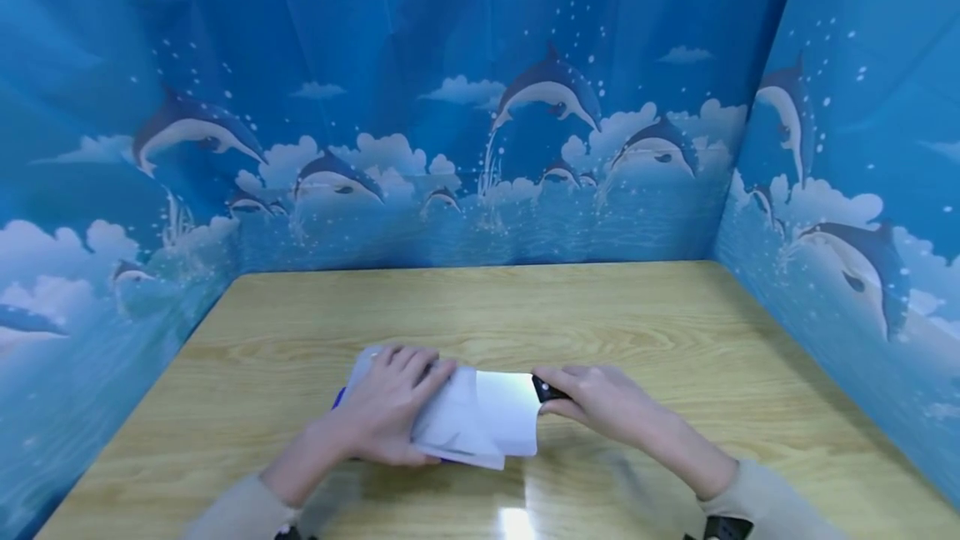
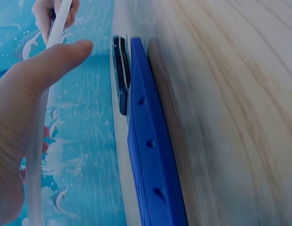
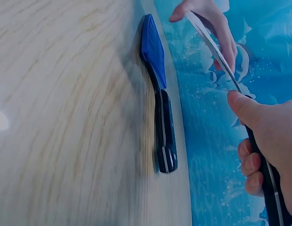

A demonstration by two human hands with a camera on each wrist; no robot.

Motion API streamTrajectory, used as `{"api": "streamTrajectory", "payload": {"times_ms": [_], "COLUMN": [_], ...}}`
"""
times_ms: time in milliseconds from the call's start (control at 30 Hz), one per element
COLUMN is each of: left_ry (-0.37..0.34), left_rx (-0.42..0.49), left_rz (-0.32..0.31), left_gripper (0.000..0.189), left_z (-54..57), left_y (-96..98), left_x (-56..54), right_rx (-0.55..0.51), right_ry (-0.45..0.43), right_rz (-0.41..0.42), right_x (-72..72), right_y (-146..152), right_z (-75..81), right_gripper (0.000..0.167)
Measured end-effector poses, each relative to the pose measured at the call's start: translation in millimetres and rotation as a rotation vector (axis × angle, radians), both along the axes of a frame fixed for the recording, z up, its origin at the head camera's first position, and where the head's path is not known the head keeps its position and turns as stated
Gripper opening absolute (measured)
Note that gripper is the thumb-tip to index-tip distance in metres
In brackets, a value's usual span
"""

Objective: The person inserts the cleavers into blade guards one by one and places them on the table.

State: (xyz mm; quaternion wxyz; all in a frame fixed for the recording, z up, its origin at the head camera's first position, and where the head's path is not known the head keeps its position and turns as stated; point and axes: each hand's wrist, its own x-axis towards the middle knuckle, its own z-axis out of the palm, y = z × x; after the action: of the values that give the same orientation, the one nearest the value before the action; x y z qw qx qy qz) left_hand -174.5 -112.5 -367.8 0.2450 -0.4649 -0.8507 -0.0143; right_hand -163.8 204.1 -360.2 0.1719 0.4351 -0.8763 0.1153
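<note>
My right hand [image 1: 603, 398] grips the black handle [image 3: 271, 188] of a cleaver with a broad, shiny blade [image 1: 513, 413]. Around the left part of the blade lies a folded white sheet [image 1: 461, 419]; whether it is paper or plastic I cannot tell. My left hand [image 1: 393, 407] holds this sheet, thumb on the near side and fingers over the far side. Both are raised above the table. Beneath them, a blue blade cover [image 2: 150, 141] with a black-handled tool in it lies on the table, handle [image 3: 166, 132] to the right. The head view mostly hides it.
The wood-grain table [image 1: 480, 307] runs back to a blue curtain [image 1: 420, 48] printed with dolphins. The same printed cloth hangs along the left and right sides. A bright reflection shows on the table near the front edge.
</note>
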Motion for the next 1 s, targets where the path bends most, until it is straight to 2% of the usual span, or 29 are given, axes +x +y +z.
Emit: {"api": "streamTrajectory", "payload": {"times_ms": [133, 300, 367, 600, 867, 1000], "left_ry": [-0.016, -0.055, -0.068, -0.111, -0.107, -0.125], "left_rx": [-0.020, -0.060, -0.073, -0.115, -0.113, -0.122], "left_rz": [0.020, 0.062, 0.078, 0.113, 0.121, 0.140], "left_gripper": [0.107, 0.109, 0.110, 0.110, 0.110, 0.110], "left_z": [1.2, 0.8, 0.2, -1.1, -3.9, -3.4], "left_y": [11.0, 18.9, 19.0, 17.7, 15.4, 15.2], "left_x": [-0.5, 0.4, 1.8, 4.6, 5.6, 6.2], "right_rx": [-0.004, -0.031, -0.040, -0.018, -0.005, -0.004], "right_ry": [-0.036, -0.035, -0.043, -0.160, -0.176, -0.181], "right_rz": [-0.011, -0.011, -0.012, -0.072, -0.097, -0.152], "right_x": [-4.9, -11.1, -11.9, -12.7, -12.2, -12.3], "right_y": [-14, -26, -27, -30, -31, -31], "right_z": [-0.6, -5.2, -7.4, -10.2, -11.0, -12.8], "right_gripper": [0.036, 0.034, 0.034, 0.033, 0.027, 0.028]}}
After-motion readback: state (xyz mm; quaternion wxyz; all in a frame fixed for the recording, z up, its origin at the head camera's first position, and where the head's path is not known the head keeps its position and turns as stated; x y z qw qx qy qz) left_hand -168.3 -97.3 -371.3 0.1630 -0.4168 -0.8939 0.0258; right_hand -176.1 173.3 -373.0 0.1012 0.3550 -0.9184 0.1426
